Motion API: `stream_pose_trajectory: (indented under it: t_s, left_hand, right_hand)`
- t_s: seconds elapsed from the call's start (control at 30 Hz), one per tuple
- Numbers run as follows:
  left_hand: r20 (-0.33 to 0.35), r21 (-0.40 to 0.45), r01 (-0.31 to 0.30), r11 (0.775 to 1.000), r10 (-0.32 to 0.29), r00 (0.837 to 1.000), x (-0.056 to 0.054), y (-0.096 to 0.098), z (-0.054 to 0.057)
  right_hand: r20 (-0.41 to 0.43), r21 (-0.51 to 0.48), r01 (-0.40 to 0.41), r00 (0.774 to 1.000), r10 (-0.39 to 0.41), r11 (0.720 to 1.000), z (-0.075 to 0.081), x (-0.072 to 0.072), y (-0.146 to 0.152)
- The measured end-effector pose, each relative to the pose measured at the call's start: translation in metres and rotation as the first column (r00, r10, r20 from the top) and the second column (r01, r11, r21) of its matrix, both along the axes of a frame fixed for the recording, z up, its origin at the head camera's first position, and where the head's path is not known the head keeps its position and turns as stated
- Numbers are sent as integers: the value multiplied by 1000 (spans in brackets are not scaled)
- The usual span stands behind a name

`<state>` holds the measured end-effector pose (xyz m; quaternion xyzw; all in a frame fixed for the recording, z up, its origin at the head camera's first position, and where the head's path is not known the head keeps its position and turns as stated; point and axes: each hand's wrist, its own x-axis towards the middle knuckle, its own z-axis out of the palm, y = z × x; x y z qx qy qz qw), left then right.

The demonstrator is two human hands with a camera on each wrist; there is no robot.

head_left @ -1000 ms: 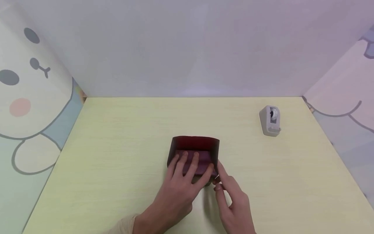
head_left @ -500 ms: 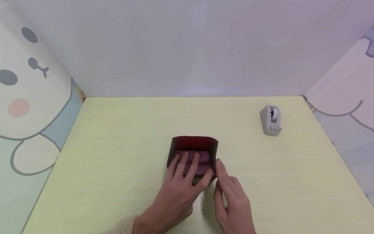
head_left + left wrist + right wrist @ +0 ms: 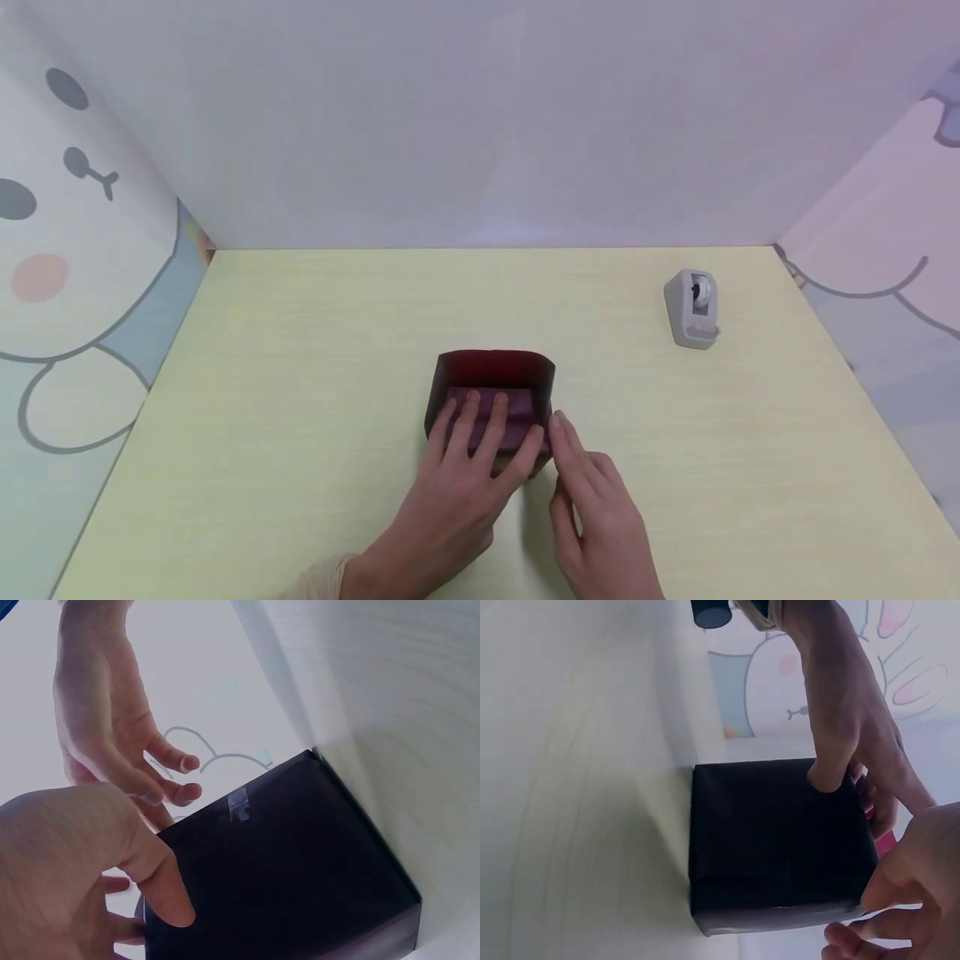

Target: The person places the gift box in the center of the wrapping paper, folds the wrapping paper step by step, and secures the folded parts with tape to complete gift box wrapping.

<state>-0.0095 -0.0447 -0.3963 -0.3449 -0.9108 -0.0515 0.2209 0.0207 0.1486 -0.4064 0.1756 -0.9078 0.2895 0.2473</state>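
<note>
Dark, probably card, the box [image 3: 519, 408] sits mid-desk [image 3: 300, 375] in head view, red flap [image 3: 495, 367] standing; our left hand [image 3: 461, 496] grips its near edge, our right hand [image 3: 600, 504] lies relaxed at its right side, holding nothing. Left wrist: our thumb presses the front face, clear tape [image 3: 238, 801] near an edge. Right wrist: smooth walls; likely light, stiff, dentable. Best hold: opposite sides, low.

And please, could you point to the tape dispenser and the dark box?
Tape dispenser [image 3: 690, 320]: head view, on its grey body.
Dark box [image 3: 772, 832]: right wrist view, on its flat outer side.
</note>
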Motion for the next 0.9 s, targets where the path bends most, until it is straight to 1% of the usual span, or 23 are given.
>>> stream_pose_trajectory:
  t_s: [0.1, 0.17, 0.23, 0.33, 0.4, 0.47, 0.5, 0.6, 0.73, 0.8, 0.9]
  left_hand:
    - [5, -3, 0, 1000, 0, 1000, 0, 0, 1]
    - [-3, -8, -6, 1000, 6, 1000, -1, 0, 1]
    - [-14, -7, -11, 1000, 10, 1000, -1, 0, 1]
    - [-21, -6, -11, 1000, 11, 1000, -2, 0, 0]
    - [-18, -6, -7, 1000, 7, 1000, -2, 0, 0]
    - [-13, -8, -4, 1000, 3, 1000, -2, 0, 0]
    - [-13, -7, -3, 1000, 3, 1000, -2, 0, 0]
    - [-18, -6, -3, 1000, 3, 1000, -1, 1, -1]
    - [-18, 2, 4, 1000, -4, 1000, -1, 2, -1]
    - [-21, -8, -1, 1000, 1, 1000, -1, 2, 0]
    - [-23, -25, -17, 1000, 17, 1000, 0, 2, 0]
  right_hand:
    - [-31, 96, 35, 999, -32, 995, 0, 0, 0]
    - [-18, 111, 41, 999, -39, 993, 2, 0, 0]
    - [8, 67, 24, 1000, -25, 997, 3, 0, 0]
    - [51, -46, -1, 999, 4, 999, 3, 0, 1]
    - [31, -122, -8, 999, 12, 992, 1, -1, 1]
    - [-7, -155, -3, 1000, 2, 988, -1, -2, 2]
    - [-34, -153, 2, 999, -7, 988, -2, -2, 2]
    - [-142, -101, 21, 989, -35, 995, -5, -5, 2]
    - [-242, 27, 57, 969, -49, 998, -4, -8, 4]
    - [-284, 74, 59, 958, -36, 996, -2, -11, 5]
    - [-308, 116, 45, 951, -7, 992, 3, -14, 8]
